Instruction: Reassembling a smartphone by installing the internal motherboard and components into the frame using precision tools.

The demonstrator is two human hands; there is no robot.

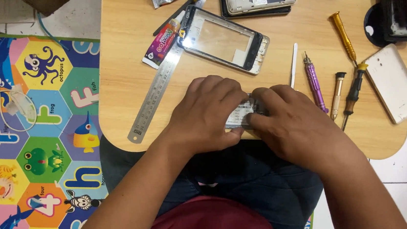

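Head view looks straight down on a small phone part [242, 113], grey with a pale label, pinched between both hands at the near edge of the desk [126, 77], close to the lap, probably so it stays steady for fine work. Left hand [208, 114] curls over it from 9 o'clock, fingers bent and closed on the part; right hand [290, 121] closes on it from 3 o'clock, thumb pressing its edge. Both wrists angle inward from the body. At 12 o'clock lies an empty phone frame [226, 39], with a steel ruler [160, 91] at 10 o'clock. Screwdrivers [331, 88] lie at 3 o'clock, within easy reach, beside a white back cover [394, 83].
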